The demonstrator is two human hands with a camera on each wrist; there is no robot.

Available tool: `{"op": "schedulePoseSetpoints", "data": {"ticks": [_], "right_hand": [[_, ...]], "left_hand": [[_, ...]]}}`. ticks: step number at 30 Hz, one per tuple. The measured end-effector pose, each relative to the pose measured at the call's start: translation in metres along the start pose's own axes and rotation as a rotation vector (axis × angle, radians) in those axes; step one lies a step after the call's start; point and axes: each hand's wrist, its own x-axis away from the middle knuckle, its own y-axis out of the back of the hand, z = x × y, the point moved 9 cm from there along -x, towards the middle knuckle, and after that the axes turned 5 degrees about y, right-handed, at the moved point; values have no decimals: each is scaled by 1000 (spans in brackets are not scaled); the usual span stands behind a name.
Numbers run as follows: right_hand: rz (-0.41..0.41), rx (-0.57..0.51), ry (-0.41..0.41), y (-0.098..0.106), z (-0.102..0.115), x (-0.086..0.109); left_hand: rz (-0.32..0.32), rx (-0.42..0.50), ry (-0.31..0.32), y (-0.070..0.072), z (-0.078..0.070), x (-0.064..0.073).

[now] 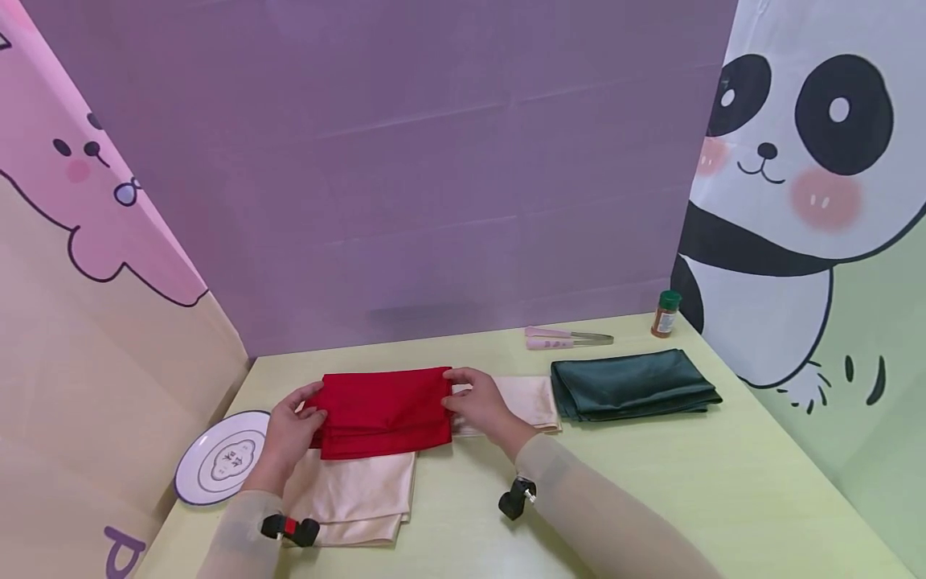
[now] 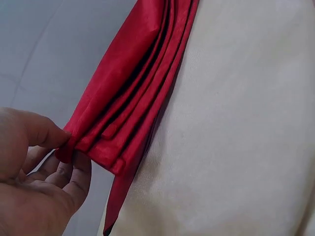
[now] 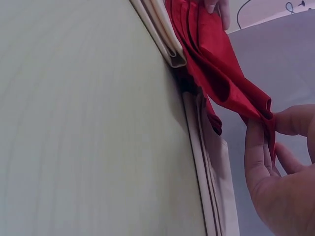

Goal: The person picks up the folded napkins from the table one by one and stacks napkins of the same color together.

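A folded red cloth (image 1: 387, 410) is pinched at both ends. My left hand (image 1: 288, 434) grips its left edge between thumb and fingers; the left wrist view shows several stacked layers of the cloth (image 2: 133, 88) fanning out from that pinch. At the far right corner, my right hand (image 1: 483, 402) pinches the cloth, which droops between the two hands in the right wrist view (image 3: 221, 73). Below and in front lies a folded cream cloth (image 1: 354, 490). Another folded pale cloth (image 1: 521, 402) lies behind my right hand, partly covered by the red one.
A white plate with a dark rim (image 1: 191, 462) sits at the left edge. To the right lies a folded dark green cloth (image 1: 633, 386). Tongs with pink handles (image 1: 553, 343) and a small jar with a green lid (image 1: 665, 315) stand along the back, by the purple wall (image 1: 434, 201).
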Motion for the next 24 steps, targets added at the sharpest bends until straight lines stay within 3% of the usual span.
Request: {"op": "schedulePoseSetpoints", "data": {"ticks": [10,17,24], "right_hand": [[31,-24,-36,-17,-4,-3],[89,-32,-36,-33,-7,-5],[158,-23,-40,-46,-8,-5]], "left_hand": [[-59,-36,7,10,9,-14],[-65,-27,50,15,16,-16],[-84,-14,49,22,19,-20]]}}
